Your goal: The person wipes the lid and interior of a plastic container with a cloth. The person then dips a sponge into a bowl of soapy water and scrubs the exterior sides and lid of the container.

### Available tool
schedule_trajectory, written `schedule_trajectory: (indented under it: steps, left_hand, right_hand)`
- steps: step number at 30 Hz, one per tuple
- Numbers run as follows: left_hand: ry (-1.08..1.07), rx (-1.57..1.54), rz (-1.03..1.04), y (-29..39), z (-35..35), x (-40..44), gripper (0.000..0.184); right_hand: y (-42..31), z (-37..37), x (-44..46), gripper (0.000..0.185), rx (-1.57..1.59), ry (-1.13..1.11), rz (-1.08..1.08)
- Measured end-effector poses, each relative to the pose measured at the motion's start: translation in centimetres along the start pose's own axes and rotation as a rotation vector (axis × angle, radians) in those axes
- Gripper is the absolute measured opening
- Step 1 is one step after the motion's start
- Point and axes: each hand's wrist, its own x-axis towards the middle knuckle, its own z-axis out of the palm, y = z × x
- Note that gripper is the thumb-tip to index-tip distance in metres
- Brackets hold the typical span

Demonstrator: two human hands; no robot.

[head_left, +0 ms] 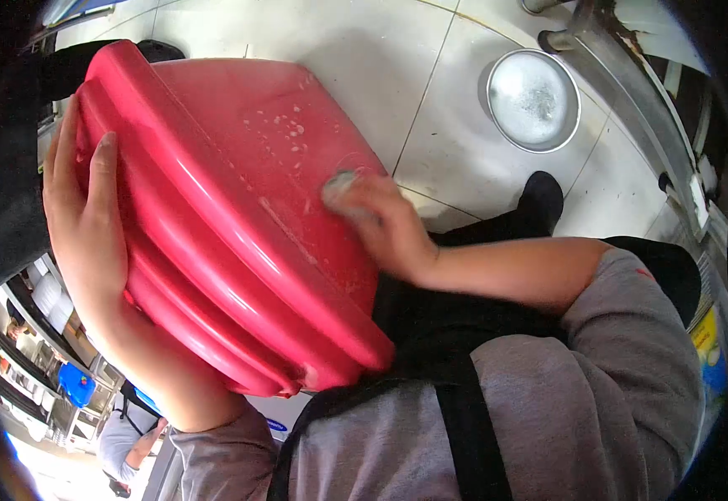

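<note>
A large red plastic tub [238,192] is tilted on its side against my body, its ridged rim toward the left. My left hand [88,217] grips that ridged side, the fingers reaching over the edge and the thumb lying on the ridges. On the tub's smooth outer wall my right hand [385,221] presses a small grey-green scrubbing pad [340,185], mostly covered by the fingers. Soap foam [289,129] and water drops dot the wall near the pad. The inside of the tub is hidden.
A round metal bowl [534,100] of sudsy water stands on the tiled floor [431,125]. Metal table legs [631,100] rise at the right. At the lower left are shelves, a blue container [76,384] and another person [130,438].
</note>
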Motion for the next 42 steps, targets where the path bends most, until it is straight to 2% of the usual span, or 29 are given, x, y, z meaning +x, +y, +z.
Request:
schedule_trajectory:
  steps: [2,4,5,7,9,10,12,14,16,17,19,22,24,26,28,30,34,36,39,42]
  left_hand:
    - [0.007,-0.008,0.002,-0.2,0.1,0.1,0.045]
    - [-0.002,-0.003,-0.004,-0.6,0.0,0.3,0.045]
    - [0.002,-0.005,-0.006,-0.8,0.0,0.3,0.045]
    - [0.000,0.008,-0.024,-1.3,-0.1,0.3,0.045]
    - [-0.011,0.045,-0.068,-1.2,-0.3,0.4,0.046]
    - [-0.005,0.048,-0.063,-0.9,-0.3,0.6,0.046]
    - [-0.012,0.075,-0.048,-0.5,-0.3,0.5,0.046]
    - [-0.008,0.096,-0.049,-0.5,-0.2,0.5,0.047]
    - [-0.017,0.153,-0.055,-0.4,-0.2,0.4,0.049]
    - [-0.015,0.210,-0.075,-0.5,-0.2,0.3,0.051]
    - [-0.029,0.201,-0.055,-0.6,-0.2,0.5,0.051]
    - [-0.032,0.240,-0.056,-0.5,-0.2,0.2,0.052]
    - [-0.015,0.286,-0.053,-0.4,-0.2,0.2,0.052]
    - [-0.038,0.245,-0.073,-0.4,-0.2,0.3,0.053]
    - [-0.034,0.270,-0.073,-0.3,-0.2,0.4,0.053]
    - [-0.058,0.249,-0.066,-0.5,-0.3,0.4,0.054]
    - [-0.037,0.282,-0.103,-0.3,-0.1,0.2,0.054]
    - [-0.053,0.282,-0.100,-0.2,-0.2,0.2,0.055]
    - [-0.047,0.317,-0.107,-0.3,-0.2,0.2,0.056]
    - [-0.030,0.314,-0.109,0.0,-0.1,0.2,0.056]
  right_hand:
    - [6.6,1.0,1.1,0.021,-0.039,0.043,0.560]
    - [13.3,2.0,5.2,0.025,0.204,0.032,0.860]
    - [12.4,2.7,6.0,0.025,0.204,0.032,0.859]
    - [7.5,3.6,8.5,0.022,-0.032,0.133,0.459]
    - [1.0,2.8,5.2,0.023,-0.029,0.067,0.125]
    - [-0.7,1.9,3.2,0.028,0.018,0.005,0.148]
    - [2.9,2.3,1.5,0.025,-0.092,0.045,0.020]
    - [7.6,3.3,4.9,0.024,-0.059,0.124,0.288]
    - [10.3,3.3,11.4,0.026,0.089,0.023,0.613]
    - [9.0,3.8,12.1,0.026,0.088,0.027,0.607]
    - [4.9,4.8,12.3,0.025,-0.059,0.139,0.072]
    - [-0.5,2.7,7.5,0.023,-0.055,0.101,-0.013]
    - [5.0,3.6,7.5,0.023,-0.074,0.152,-0.040]
    - [8.5,3.6,9.7,0.026,-0.033,0.081,0.372]
    - [4.8,3.7,12.0,0.028,-0.041,0.096,0.313]
    - [0.1,3.9,10.8,0.028,-0.052,0.139,-0.072]
    - [-2.2,2.7,8.1,0.029,0.033,-0.038,0.028]
    - [-0.4,4.7,11.4,0.030,-0.018,0.138,-0.180]
    - [-0.4,5.3,15.9,0.029,0.122,0.111,-0.079]
    - [-4.3,2.9,8.7,0.028,0.079,0.029,-0.072]
